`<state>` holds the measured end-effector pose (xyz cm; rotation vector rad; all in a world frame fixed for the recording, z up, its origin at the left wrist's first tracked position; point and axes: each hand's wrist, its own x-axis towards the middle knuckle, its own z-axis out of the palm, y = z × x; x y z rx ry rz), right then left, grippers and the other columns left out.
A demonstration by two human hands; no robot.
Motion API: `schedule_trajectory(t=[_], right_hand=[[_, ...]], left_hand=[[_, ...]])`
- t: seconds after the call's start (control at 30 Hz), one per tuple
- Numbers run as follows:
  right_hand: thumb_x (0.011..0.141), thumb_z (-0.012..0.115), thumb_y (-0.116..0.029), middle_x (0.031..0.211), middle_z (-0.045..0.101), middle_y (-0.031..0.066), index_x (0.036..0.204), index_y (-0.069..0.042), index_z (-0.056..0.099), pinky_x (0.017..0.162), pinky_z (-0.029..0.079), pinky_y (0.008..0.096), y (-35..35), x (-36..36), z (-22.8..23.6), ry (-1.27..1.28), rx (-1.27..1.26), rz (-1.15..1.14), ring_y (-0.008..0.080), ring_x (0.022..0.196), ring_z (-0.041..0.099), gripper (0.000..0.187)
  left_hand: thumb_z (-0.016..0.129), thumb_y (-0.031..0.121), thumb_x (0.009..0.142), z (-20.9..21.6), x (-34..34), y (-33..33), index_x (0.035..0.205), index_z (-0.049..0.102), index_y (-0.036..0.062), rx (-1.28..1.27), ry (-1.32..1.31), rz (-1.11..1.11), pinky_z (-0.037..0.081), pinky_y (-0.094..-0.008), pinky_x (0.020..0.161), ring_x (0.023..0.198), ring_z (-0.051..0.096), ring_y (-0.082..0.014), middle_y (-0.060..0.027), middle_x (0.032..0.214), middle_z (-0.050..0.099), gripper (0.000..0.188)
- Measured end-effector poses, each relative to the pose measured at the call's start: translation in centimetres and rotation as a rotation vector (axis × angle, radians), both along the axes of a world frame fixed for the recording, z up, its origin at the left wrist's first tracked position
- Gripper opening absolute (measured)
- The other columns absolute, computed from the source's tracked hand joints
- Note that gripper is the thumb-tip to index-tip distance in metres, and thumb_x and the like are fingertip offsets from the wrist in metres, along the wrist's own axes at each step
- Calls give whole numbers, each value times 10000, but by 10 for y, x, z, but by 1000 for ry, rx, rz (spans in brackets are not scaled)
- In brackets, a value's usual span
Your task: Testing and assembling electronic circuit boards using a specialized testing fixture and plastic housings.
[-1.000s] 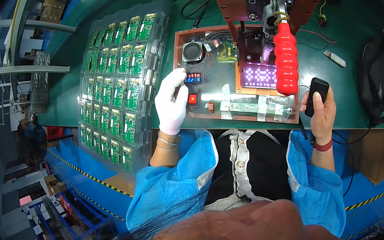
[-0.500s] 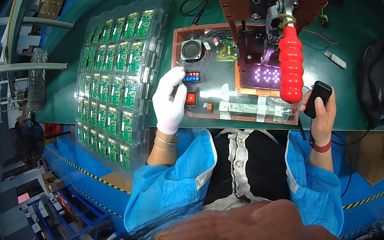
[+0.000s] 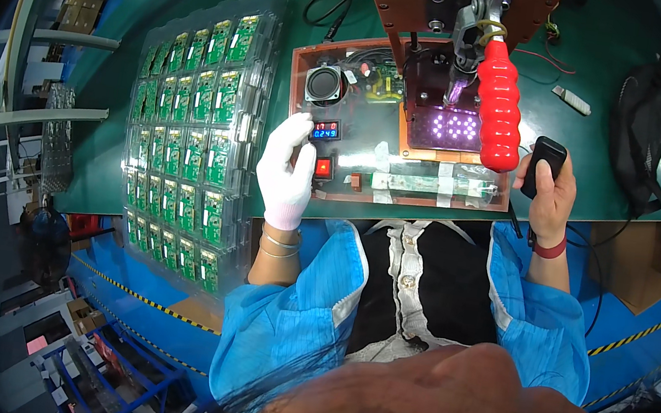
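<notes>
My left hand (image 3: 285, 170), in a white glove, rests at the left edge of a test fixture box (image 3: 336, 194). Its thumb and forefinger are apart beside a small digital meter (image 3: 326, 130) and a lit red rocker switch (image 3: 323, 168). My bare right hand (image 3: 552, 198) is closed round a black handheld remote (image 3: 544, 168), thumb lying on its face, off the fixture's right side. Between the hands hangs the red ribbed handle (image 3: 500, 108) of a toggle clamp. Behind it, a dark panel (image 3: 448, 130) glows with whitish-purple lights.
Stacked clear trays (image 3: 255, 111) of green circuit boards (image 3: 220, 153) stand left of the fixture. A round speaker (image 3: 324, 84) sits inside the box. At the right lie a white stick-like piece (image 3: 572, 100) and a black bag (image 3: 642, 140). A cardboard box (image 3: 639, 265) stands below the table edge.
The upper red digits on the meter have changed. The whole view has shifted slightly; both hands keep their places and the remote stays in my right hand.
</notes>
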<state>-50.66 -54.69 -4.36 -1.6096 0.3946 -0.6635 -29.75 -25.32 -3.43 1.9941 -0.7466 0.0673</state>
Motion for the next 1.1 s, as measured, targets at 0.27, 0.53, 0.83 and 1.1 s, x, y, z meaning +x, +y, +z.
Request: schedule_trajectory(t=[0.27,0.53,0.83,1.1], right_hand=[[1053,446,-198,818,620,65,1221,-22,517,626,475,233,-5,0,-3,15,-37,-9,120,659,564,254],[1043,508,-214,795,600,53,1187,-34,530,623,478,238,-39,17,-40,-12,222,-215,115,654,558,231],[1013,608,-276,741,581,7,1168,-88,534,577,467,229,-93,-27,-52,-321,893,-65,101,578,544,255],[770,883,-107,726,727,124,1163,-97,497,521,574,236,-72,-104,71,-912,368,1119,178,574,705,551]], left_hand=[[590,-69,822,3,0,-1,1189,670,-3,32,-28,16,502,-332,992,1119,641,-251,-136,1261,664,381],[602,-56,833,-1,-1,-1,1180,679,1,-27,-56,26,495,-328,1004,1113,649,-246,-126,1245,677,360],[598,-53,849,-7,-1,-1,1170,683,-7,-34,-130,68,492,-314,1004,1098,658,-236,-120,1228,690,335],[646,-21,836,-8,1,0,1142,697,14,-41,-97,78,502,-333,994,1102,659,-254,-121,1210,689,312]])
